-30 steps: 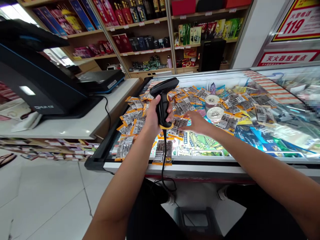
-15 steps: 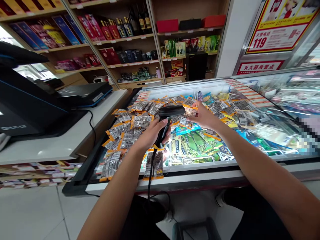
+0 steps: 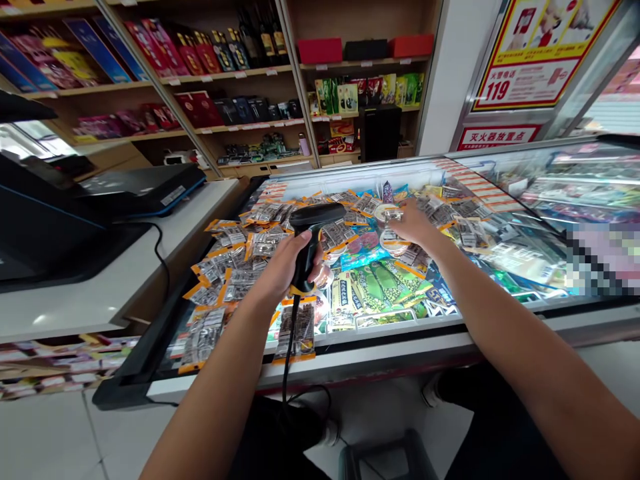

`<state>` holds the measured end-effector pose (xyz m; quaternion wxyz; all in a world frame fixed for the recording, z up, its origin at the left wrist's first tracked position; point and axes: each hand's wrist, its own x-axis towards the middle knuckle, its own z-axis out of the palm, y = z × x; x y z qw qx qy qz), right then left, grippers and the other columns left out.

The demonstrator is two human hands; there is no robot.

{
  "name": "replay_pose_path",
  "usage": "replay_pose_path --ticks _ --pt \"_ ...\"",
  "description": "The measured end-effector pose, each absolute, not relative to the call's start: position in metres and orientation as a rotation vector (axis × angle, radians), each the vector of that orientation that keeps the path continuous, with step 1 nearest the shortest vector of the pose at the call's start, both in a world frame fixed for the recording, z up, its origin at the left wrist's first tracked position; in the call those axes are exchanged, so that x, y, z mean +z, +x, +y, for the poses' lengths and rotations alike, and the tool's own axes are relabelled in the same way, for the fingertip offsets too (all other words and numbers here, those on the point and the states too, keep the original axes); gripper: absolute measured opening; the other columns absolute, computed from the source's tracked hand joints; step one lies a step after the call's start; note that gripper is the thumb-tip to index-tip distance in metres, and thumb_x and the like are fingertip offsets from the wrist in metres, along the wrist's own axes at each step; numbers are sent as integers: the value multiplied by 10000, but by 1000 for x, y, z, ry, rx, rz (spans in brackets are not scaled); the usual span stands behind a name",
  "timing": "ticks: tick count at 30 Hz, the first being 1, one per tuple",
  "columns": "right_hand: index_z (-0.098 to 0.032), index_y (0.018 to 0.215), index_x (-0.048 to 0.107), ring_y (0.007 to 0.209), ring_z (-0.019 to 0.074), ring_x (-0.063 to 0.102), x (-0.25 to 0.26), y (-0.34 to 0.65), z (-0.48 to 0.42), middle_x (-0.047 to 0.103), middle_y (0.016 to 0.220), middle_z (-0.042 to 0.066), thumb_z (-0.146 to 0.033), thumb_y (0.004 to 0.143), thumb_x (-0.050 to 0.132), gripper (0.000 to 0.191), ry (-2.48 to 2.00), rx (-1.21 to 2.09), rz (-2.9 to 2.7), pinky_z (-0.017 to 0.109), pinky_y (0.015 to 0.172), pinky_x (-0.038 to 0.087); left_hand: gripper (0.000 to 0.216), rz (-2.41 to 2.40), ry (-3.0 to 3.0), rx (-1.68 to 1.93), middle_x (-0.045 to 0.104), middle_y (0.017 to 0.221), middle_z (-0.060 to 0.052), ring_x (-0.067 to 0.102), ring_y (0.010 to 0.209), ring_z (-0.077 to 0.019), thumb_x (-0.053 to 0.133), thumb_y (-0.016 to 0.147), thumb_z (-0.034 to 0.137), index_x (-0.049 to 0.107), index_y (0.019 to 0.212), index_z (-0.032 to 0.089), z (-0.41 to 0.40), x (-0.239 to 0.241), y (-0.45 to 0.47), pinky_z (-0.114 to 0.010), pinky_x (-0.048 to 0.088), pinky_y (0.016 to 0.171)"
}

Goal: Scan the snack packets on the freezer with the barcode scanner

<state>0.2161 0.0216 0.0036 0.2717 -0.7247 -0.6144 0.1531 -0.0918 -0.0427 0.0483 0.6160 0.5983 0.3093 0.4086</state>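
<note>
My left hand (image 3: 290, 263) is wrapped round the grip of a black barcode scanner (image 3: 317, 215), its head over the freezer's glass and its cord hanging down. Farther right, my right hand (image 3: 414, 223) has its fingers bent together at a small clear snack packet (image 3: 393, 215); the fingers partly hide it. Many similar packets with orange edges (image 3: 240, 285) lie heaped on the glass lid, mostly to the left of the scanner. Through the glass below show green ice-cream wrappers (image 3: 380, 283) and a blue bag (image 3: 363, 250).
A white counter (image 3: 100, 293) with a dark scale-like machine (image 3: 145, 190) stands at the left. Shelves with boxes and bottles (image 3: 250, 47) line the back. The freezer's front rail (image 3: 380, 357) runs before me, and a grey stool (image 3: 383, 457) stands below.
My right hand has moved away from the scanner, and the packet it held before the scanner is no longer in that spot. The view has shifted slightly right. My left hand keeps the scanner.
</note>
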Motion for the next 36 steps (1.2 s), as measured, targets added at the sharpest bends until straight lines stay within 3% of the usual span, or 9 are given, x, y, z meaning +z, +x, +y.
replay_pose_path --ticks 5,11,16,20,23,26,28,32,36 --pt "-67 1289 583 1298 475 440 -12 252 34 512 1338 311 -360 877 559 505 -2194 -72 -1519 590 1023 350 352 719 1400 937 558 635 17 493 390 -96 562 937 512 560 1006 167 -42 49 -92 -223 342 410" --pt "-117 1348 577 1378 491 311 -7 266 29 383 1494 275 -385 871 601 548 -2154 -299 -1459 659 1046 284 355 733 1357 948 577 640 13 492 393 -96 587 922 513 560 1010 170 -44 51 -92 -226 359 412" --pt "-283 1441 552 1430 387 350 -6 206 25 475 1531 114 -450 981 485 494 -1665 -48 -2064 606 1116 310 357 722 1338 965 574 636 18 484 385 -91 603 903 518 553 972 172 -44 51 -91 -225 354 404" --pt "-300 1588 363 1488 411 301 -14 159 20 355 1651 71 -630 988 419 687 -1494 186 -2357 604 1160 277 351 724 1350 969 563 630 22 475 383 -87 614 895 518 547 923 175 -44 51 -91 -229 359 409" --pt "-248 1559 407 1436 450 359 -11 151 16 469 1571 123 -654 990 388 700 -1524 149 -2313 629 1117 310 355 726 1351 983 557 634 20 472 383 -83 605 903 522 546 917 172 -43 51 -93 -226 344 408" --pt "-233 1477 489 1269 412 529 -5 159 14 691 1240 157 -594 1021 362 595 -1525 116 -2218 593 1033 394 364 737 1343 979 563 653 14 485 394 -85 601 907 532 534 900 174 -43 50 -94 -224 326 405" --pt "-211 1435 510 1178 383 588 -4 165 13 711 1107 162 -556 1029 377 549 -1565 105 -2145 554 989 437 362 736 1343 968 560 649 20 483 392 -88 603 904 534 536 920 178 -43 50 -93 -226 328 405" --pt "-123 1338 563 1246 437 534 -12 169 15 602 1293 258 -592 943 545 613 -1792 4 -1996 554 967 455 358 742 1361 964 554 633 25 474 387 -88 600 909 527 545 942 175 -43 50 -92 -226 322 407" --pt "-119 1292 592 1083 397 629 -13 169 18 639 1203 244 -599 862 663 648 -1878 355 -1955 483 832 513 356 748 1368 944 550 639 27 475 391 -89 595 913 527 532 933 177 -43 51 -91 -231 337 410"
